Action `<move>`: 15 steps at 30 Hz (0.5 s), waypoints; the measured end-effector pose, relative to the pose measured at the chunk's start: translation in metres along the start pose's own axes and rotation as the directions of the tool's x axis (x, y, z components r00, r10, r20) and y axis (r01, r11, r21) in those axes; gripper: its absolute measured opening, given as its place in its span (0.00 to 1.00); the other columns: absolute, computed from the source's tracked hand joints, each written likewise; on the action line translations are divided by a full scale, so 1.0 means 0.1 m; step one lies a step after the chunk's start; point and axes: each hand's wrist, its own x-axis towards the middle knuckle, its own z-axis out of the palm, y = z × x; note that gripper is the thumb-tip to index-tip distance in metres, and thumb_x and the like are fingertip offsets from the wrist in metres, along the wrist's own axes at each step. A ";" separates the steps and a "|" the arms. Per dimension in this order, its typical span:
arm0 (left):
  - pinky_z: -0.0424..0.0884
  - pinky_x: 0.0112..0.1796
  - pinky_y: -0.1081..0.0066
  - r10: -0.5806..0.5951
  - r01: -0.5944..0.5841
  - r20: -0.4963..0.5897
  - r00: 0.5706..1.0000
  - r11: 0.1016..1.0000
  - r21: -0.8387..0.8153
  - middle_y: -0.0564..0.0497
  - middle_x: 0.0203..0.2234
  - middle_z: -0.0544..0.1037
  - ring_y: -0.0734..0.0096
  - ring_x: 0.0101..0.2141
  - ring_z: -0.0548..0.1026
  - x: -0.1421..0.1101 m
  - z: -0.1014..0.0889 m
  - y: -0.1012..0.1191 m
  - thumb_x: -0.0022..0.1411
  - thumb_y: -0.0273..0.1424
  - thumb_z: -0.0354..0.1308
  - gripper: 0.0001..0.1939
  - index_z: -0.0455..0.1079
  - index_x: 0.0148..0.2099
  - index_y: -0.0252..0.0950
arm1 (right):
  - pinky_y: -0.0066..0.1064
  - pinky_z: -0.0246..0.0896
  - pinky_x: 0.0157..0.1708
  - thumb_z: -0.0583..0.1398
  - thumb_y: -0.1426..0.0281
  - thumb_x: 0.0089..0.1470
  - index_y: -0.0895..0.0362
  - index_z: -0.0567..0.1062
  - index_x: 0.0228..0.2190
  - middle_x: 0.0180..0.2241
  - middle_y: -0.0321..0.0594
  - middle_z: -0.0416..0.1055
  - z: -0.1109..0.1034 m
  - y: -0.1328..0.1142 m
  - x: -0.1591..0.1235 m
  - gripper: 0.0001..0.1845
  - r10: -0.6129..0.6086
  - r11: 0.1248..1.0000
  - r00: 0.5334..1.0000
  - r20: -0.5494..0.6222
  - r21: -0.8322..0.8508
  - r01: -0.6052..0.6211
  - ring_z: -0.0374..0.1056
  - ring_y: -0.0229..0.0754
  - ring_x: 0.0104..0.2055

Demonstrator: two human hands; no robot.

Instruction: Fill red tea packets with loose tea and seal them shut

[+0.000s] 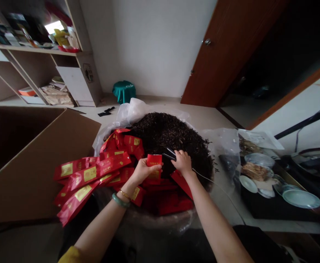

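Item, left hand (145, 171): fingers closed, thumb laid across the front of a small, flat, glossy red foil packet (154, 159) with yellowish print. I log the packet as held upright, its top edge facing away from the wearer, over the near part of the pile. Its lower end merges with the red behind it; where it stops I cannot tell.

Item, right hand (183, 162): fingers wrapped round a slim black-and-silver tong-shaped tool (170, 155), its two arms slightly apart at the tip. A thin pale cord (223, 190) runs from near the right wrist toward the lower right.

Item, key relation: the packet's top edge lies just left of the tool's tip, a narrow gap between. The tool's long axis slants leftward and away from the wearer, across the line of the packet. The left hand has the packet; the right is just beside it.

Item, surroundings: a heap of dark, dry, leaf-like pieces (173, 128) beyond both hands; printed red-and-gold foil packets (94, 173) to the left; an open brown cardboard box (56, 160) farther left.
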 end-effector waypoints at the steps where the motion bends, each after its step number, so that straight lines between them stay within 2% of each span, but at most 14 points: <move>1: 0.75 0.29 0.68 0.002 -0.002 0.002 1.000 1.000 0.001 0.42 0.30 0.81 0.64 0.25 0.79 0.00 0.00 0.00 0.33 0.40 0.74 0.26 0.76 0.34 0.28 | 0.41 0.62 0.44 0.60 0.69 0.52 0.60 0.69 0.51 0.47 0.54 0.69 -0.01 0.02 0.00 0.24 0.004 0.999 1.000 -0.020 0.051 -0.002 0.66 0.55 0.49; 4: 0.75 0.30 0.68 0.018 -0.018 0.002 1.000 1.000 0.006 0.43 0.30 0.81 0.65 0.25 0.79 0.01 -0.01 -0.02 0.34 0.39 0.74 0.25 0.76 0.34 0.29 | 0.39 0.63 0.47 0.61 0.68 0.51 0.61 0.69 0.52 0.48 0.53 0.69 -0.15 0.10 0.00 0.26 -0.037 0.946 0.992 -0.117 0.317 0.073 0.68 0.52 0.48; 7: 0.74 0.31 0.68 0.025 -0.025 0.002 1.000 0.999 0.024 0.44 0.28 0.81 0.66 0.25 0.78 0.02 -0.02 -0.04 0.34 0.39 0.74 0.25 0.76 0.34 0.29 | 0.39 0.62 0.51 0.63 0.67 0.48 0.58 0.72 0.49 0.48 0.47 0.72 -0.41 0.14 -0.02 0.25 -0.234 0.751 0.961 -0.149 0.600 0.277 0.69 0.48 0.49; 9: 0.73 0.31 0.69 0.025 -0.025 -0.002 1.000 0.999 0.040 0.46 0.27 0.81 0.67 0.25 0.77 0.02 -0.02 -0.05 0.33 0.39 0.74 0.25 0.76 0.33 0.29 | 0.39 0.64 0.50 0.64 0.66 0.47 0.55 0.74 0.47 0.48 0.44 0.73 -0.59 0.11 -0.06 0.24 -0.348 0.624 0.931 -0.111 0.714 0.318 0.70 0.47 0.49; 10: 0.73 0.31 0.69 0.027 -0.027 -0.004 1.000 0.998 0.050 0.47 0.26 0.81 0.67 0.25 0.77 0.02 -0.02 -0.05 0.33 0.39 0.74 0.24 0.76 0.33 0.29 | 0.39 0.64 0.49 0.65 0.65 0.45 0.55 0.75 0.47 0.47 0.43 0.74 -0.66 0.07 -0.09 0.24 -0.393 0.589 0.916 -0.080 0.744 0.317 0.70 0.47 0.48; 13: 0.72 0.31 0.70 0.057 -0.058 0.017 0.998 0.995 0.085 0.48 0.25 0.80 0.68 0.25 0.76 0.01 -0.02 -0.03 0.34 0.39 0.74 0.23 0.77 0.33 0.30 | 0.39 0.67 0.45 0.67 0.67 0.41 0.55 0.76 0.45 0.44 0.42 0.76 -0.81 -0.09 -0.19 0.25 -0.465 0.576 0.885 0.012 0.763 0.292 0.73 0.48 0.44; 15: 0.72 0.30 0.71 0.084 -0.087 0.033 0.996 0.991 0.102 0.49 0.25 0.80 0.69 0.25 0.76 0.00 -0.01 -0.02 0.34 0.38 0.73 0.22 0.77 0.33 0.31 | 0.38 0.68 0.43 0.67 0.69 0.41 0.55 0.78 0.43 0.42 0.42 0.77 -0.85 -0.20 -0.24 0.23 -0.451 0.608 0.892 0.036 0.744 0.277 0.74 0.48 0.41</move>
